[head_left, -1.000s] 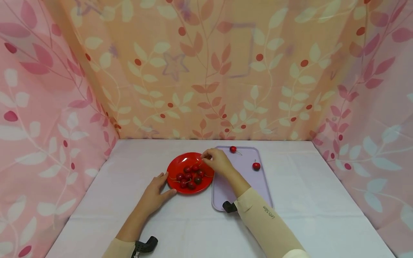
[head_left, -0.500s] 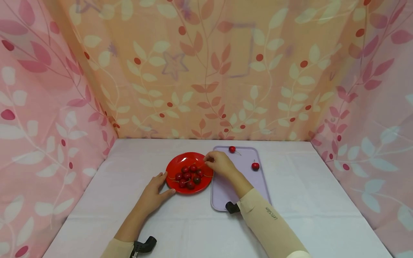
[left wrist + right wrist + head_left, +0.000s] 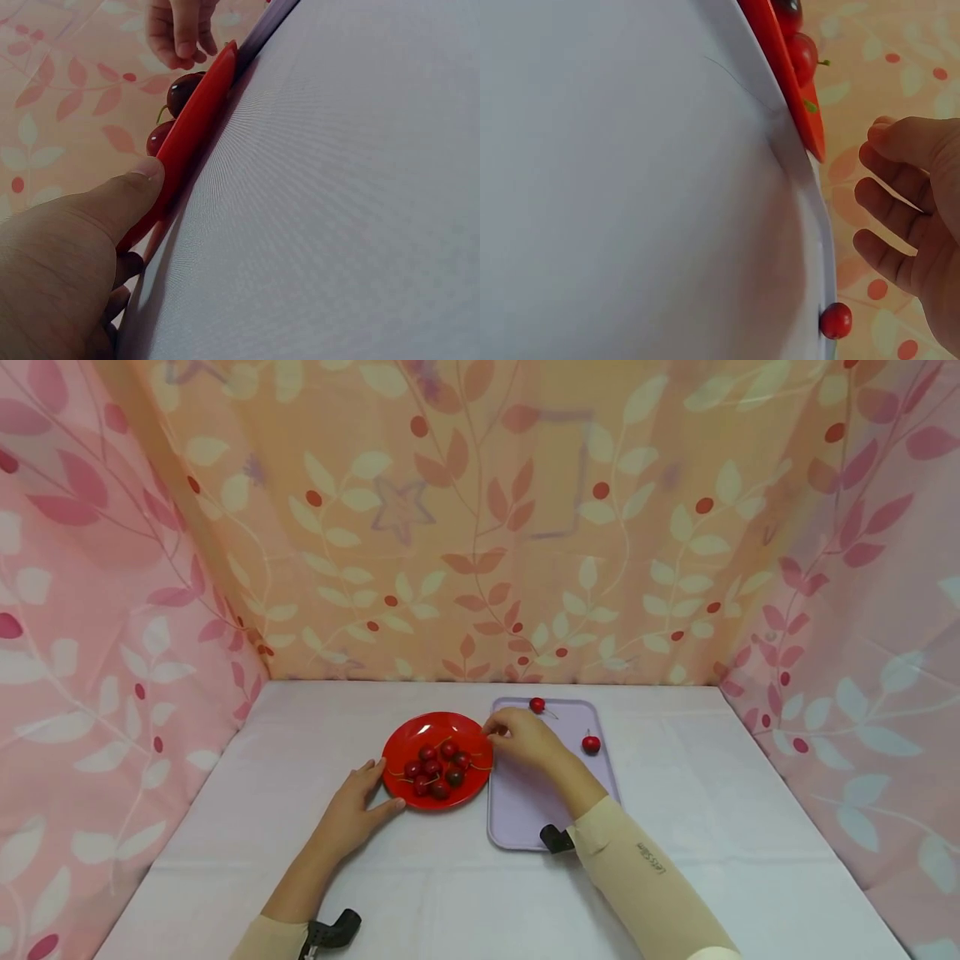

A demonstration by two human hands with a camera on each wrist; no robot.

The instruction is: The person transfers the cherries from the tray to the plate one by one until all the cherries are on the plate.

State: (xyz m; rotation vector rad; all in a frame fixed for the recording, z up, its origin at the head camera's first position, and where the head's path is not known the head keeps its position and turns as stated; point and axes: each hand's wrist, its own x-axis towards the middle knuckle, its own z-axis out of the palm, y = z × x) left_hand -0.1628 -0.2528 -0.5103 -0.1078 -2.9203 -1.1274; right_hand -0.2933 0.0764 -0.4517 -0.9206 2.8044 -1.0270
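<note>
Red plate (image 3: pixel 437 739) with a pile of cherries (image 3: pixel 437 767) sits on the white cloth (image 3: pixel 720 827), its right edge just beside a lilac tray (image 3: pixel 525 802). Left hand (image 3: pixel 358 806) lies at the plate's near-left rim, fingers fairly straight, thumb pressed against the edge (confirmed in the left wrist view), holding nothing. Right hand (image 3: pixel 525 739) hovers over the tray's left side just past the plate's rim, fingers loosely curled; whether they pinch a cherry cannot be told. Two loose cherries lie on the tray: far cherry (image 3: pixel 537 705) at the back edge, near cherry (image 3: pixel 591 744) toward the right edge
</note>
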